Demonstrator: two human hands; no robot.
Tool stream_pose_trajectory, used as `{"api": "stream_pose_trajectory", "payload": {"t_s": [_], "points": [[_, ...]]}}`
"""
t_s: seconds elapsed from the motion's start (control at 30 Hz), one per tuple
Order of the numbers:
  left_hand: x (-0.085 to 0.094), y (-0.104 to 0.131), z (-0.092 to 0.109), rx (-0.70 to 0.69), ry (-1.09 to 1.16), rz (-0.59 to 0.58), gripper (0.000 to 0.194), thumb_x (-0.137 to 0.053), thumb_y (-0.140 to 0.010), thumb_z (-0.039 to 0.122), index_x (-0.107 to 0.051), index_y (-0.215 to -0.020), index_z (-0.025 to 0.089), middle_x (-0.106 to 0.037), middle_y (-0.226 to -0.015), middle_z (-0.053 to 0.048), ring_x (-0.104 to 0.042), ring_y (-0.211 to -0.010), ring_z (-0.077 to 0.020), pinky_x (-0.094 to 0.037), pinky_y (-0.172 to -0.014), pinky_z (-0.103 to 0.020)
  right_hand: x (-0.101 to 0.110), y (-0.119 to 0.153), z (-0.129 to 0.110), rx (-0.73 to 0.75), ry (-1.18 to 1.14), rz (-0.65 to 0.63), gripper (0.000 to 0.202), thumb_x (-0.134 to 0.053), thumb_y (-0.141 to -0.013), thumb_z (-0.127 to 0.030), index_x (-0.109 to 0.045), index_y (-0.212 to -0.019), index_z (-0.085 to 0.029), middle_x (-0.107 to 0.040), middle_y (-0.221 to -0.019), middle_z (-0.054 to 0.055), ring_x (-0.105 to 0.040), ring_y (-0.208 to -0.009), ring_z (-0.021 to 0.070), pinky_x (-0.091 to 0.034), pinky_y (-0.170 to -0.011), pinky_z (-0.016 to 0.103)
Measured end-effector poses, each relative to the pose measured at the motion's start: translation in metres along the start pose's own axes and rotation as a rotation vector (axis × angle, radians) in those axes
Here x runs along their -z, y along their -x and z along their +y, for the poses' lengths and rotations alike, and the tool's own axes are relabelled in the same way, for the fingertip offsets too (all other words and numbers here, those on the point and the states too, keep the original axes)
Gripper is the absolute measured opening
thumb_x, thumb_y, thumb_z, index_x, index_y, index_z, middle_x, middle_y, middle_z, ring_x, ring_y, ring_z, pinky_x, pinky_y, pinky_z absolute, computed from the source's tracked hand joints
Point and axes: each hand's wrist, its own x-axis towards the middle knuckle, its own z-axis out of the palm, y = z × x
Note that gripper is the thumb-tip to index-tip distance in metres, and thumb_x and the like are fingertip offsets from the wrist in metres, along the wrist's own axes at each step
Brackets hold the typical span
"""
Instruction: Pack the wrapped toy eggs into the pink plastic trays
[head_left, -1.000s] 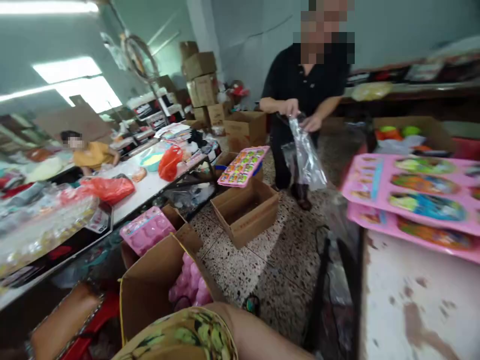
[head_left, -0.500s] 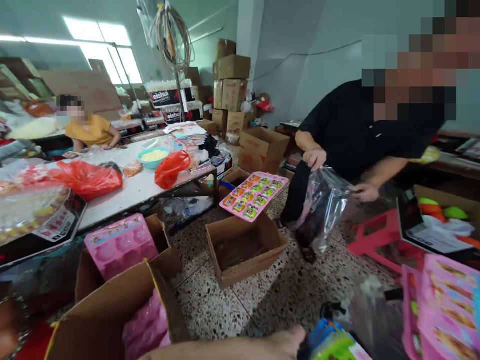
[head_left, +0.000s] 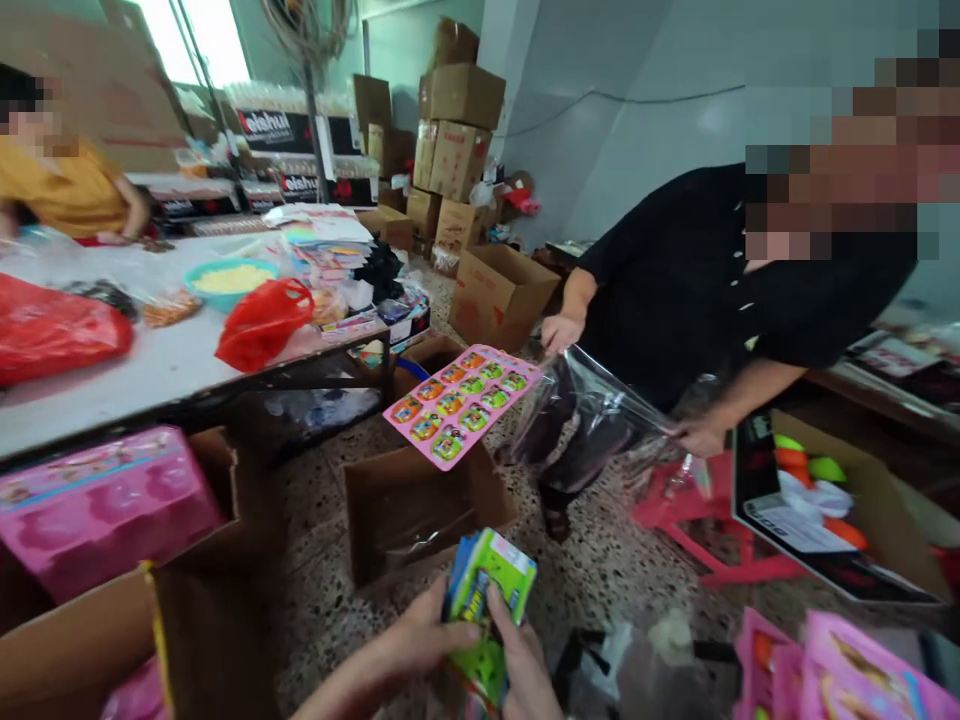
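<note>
A stack of green and blue printed packets [head_left: 487, 590] is held low in the centre of the view. My left hand [head_left: 427, 630] grips its left side, and my right hand [head_left: 521, 660] closes on it from the right, thumb on the front. Beyond the stack, an open brown carton [head_left: 420, 515] rests on the speckled floor. A pink tray of orange and green round toys [head_left: 461, 405] lies tilted across the carton's far edge. Both my hands are apart from the tray and the carton.
A person in black [head_left: 690, 300] at the right stretches a clear plastic bag [head_left: 600, 400]. At the left are a white table [head_left: 172, 350] and a carton holding pink trays [head_left: 112, 500]. A red stool [head_left: 697, 520] and a box of colourful items [head_left: 840, 500] stand right.
The view has turned right. The packets have come to the centre, and both my hands now hold them. The other person's hands have spread the clear bag wider.
</note>
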Motion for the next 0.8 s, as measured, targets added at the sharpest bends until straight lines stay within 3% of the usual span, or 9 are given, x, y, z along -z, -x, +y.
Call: {"api": "stream_pose_trajectory", "payload": {"t_s": [0.1,0.17,0.33,0.4,0.5,0.6,0.73,0.8], "points": [[-0.006,-0.041,0.023,-0.028,0.011,0.062,0.07,-0.074,-0.065,0.049,-0.053,-0.123,0.015,-0.064,-0.115,-0.008,-0.057,-0.107,-0.0277,-0.048,-0.088,-0.034,-0.006,-0.05,-0.041,-0.089,-0.068,-0.167,0.057,-0.088,-0.051,-0.046,-0.068,-0.094,-0.014,-0.073,-0.084,0.009,-0.07,-0.08,0.0283,-0.057,-0.07,0.035],[-0.004,-0.063,0.042,-0.049,0.0,0.091,0.07,-0.072,-0.068,0.056,-0.055,-0.119,0.012,-0.065,-0.112,-0.01,-0.058,-0.104,-0.0285,-0.049,-0.086,-0.034,-0.01,-0.08,-0.07,-0.112,-0.054,-0.21,0.054,-0.091,-0.049,-0.041,-0.068,-0.089,-0.013,-0.073,-0.082,0.009,-0.07,-0.073,0.0255,-0.057,-0.07,0.034],[0.023,-0.101,0.104,-0.033,0.049,0.339,0.076,-0.068,-0.069,0.066,-0.055,-0.123,0.014,-0.061,-0.121,-0.013,-0.058,-0.107,-0.0267,-0.049,-0.081,-0.03,-0.023,-0.135,-0.13,-0.098,-0.035,-0.284,0.054,-0.092,-0.048,-0.034,-0.067,-0.093,-0.016,-0.074,-0.083,0.005,-0.069,-0.067,0.0206,-0.057,-0.073,0.035],[0.034,-0.116,0.13,-0.02,0.099,0.318,0.076,-0.066,-0.07,0.067,-0.054,-0.126,0.016,-0.061,-0.12,-0.013,-0.062,-0.098,-0.0235,-0.05,-0.075,-0.028,-0.03,-0.149,-0.145,-0.096,0.008,-0.321,0.054,-0.092,-0.049,-0.033,-0.067,-0.094,-0.015,-0.074,-0.087,0.006,-0.069,-0.071,0.021,-0.057,-0.075,0.035],[0.032,-0.149,0.157,-0.007,0.191,0.164,0.07,-0.071,-0.069,0.062,-0.058,-0.12,0.015,-0.066,-0.109,-0.012,-0.065,-0.086,-0.0222,-0.051,-0.07,-0.029,-0.042,-0.166,-0.162,-0.094,0.051,-0.372,0.055,-0.091,-0.05,-0.035,-0.067,-0.094,-0.014,-0.074,-0.094,0.009,-0.07,-0.078,0.0239,-0.057,-0.076,0.036],[0.014,-0.193,0.163,-0.067,0.357,0.142,0.074,-0.079,-0.064,0.052,-0.054,-0.124,0.016,-0.066,-0.114,-0.013,-0.065,-0.098,-0.0267,-0.052,-0.082,-0.035,-0.049,-0.185,-0.178,-0.079,0.051,-0.374,0.058,-0.09,-0.051,-0.039,-0.066,-0.098,-0.014,-0.074,-0.092,0.01,-0.07,-0.082,0.0273,-0.056,-0.076,0.039],[-0.01,-0.258,0.149,-0.069,0.383,0.407,0.081,-0.078,-0.059,0.061,-0.054,-0.121,0.015,-0.065,-0.116,-0.016,-0.061,-0.108,-0.0332,-0.051,-0.09,-0.041,-0.036,-0.231,-0.211,-0.043,0.091,-0.389,0.061,-0.087,-0.055,-0.044,-0.066,-0.104,-0.014,-0.073,-0.092,0.011,-0.07,-0.086,0.03,-0.055,-0.079,0.043],[-0.021,-0.297,0.145,-0.084,0.357,0.452,0.076,-0.078,-0.057,0.063,-0.06,-0.114,0.017,-0.066,-0.114,-0.014,-0.058,-0.115,-0.0344,-0.05,-0.094,-0.041,-0.018,-0.27,-0.243,0.018,0.186,-0.373,0.058,-0.085,-0.055,-0.047,-0.068,-0.101,-0.017,-0.073,-0.088,0.01,-0.07,-0.085,0.0315,-0.055,-0.077,0.044]]}}
